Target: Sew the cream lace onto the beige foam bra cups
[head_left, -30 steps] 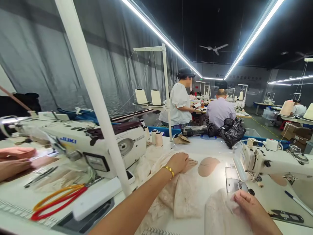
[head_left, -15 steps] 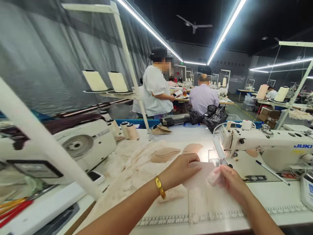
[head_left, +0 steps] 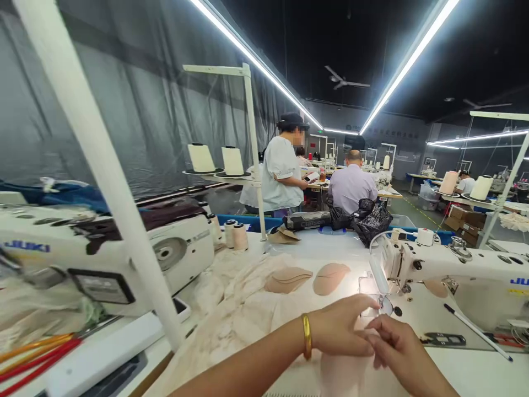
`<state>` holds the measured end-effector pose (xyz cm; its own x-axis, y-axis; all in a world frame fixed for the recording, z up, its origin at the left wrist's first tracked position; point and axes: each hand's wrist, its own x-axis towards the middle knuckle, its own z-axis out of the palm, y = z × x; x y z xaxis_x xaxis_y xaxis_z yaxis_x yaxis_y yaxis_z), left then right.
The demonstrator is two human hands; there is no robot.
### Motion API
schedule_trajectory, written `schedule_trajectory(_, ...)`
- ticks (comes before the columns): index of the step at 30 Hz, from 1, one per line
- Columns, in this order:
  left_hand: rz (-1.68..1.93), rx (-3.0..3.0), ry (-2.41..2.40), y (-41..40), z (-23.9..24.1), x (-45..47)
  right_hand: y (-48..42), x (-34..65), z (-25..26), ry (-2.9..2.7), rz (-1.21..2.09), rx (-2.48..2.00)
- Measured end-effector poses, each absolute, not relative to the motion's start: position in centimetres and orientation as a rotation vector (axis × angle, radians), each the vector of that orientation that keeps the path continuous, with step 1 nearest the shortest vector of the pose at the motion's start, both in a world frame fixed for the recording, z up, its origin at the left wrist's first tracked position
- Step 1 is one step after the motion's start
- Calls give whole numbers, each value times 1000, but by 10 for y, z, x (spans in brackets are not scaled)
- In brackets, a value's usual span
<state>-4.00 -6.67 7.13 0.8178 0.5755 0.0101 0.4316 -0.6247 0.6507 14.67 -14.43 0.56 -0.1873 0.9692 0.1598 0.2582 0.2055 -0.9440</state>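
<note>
Black bags (head_left: 374,221), contents hidden, sit near the machine (head_left: 463,256); right hand's grip (head_left: 394,343) pinches cloth (head_left: 341,375), left hand's grip (head_left: 341,326) is unclear.

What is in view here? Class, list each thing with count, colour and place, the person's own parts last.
sewing machines: two near, white, left and right
table: one near, white, beneath
cloth: one heap, cream, centre
leaf-shaped pieces: at least two, tan, centre
large thread cones: four near, cream and peach, stands
small spools: several, cream and beige, by left machine
pen: one, white and dark, right
looped handles: orange and red, bottom left, count unclear
plastic bags: count unclear, black, far edge
people: two nearest, pale tops, beyond table
ceiling fans: at least two, pale, overhead
bangle: one, gold, left wrist
left hand: one, bare, centre
right hand: one, bare, beside left
</note>
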Motion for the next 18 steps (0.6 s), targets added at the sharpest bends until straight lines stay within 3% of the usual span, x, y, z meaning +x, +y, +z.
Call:
schedule_trajectory(3,136,2071,460,-60,68,-42,-153,149,21,-1816,1027,-1187)
schedule_trajectory(7,15,1835,462,-53,54,-51,-154,164,37,-1918,865,-1285)
schedule_trajectory(14,618,2438,855,-49,55,-68,-146,158,21,-1785,207,-1263)
schedule_trajectory(18,682,2665,922,-45,40,-75,-127,146,-21,-1879,17,-1141)
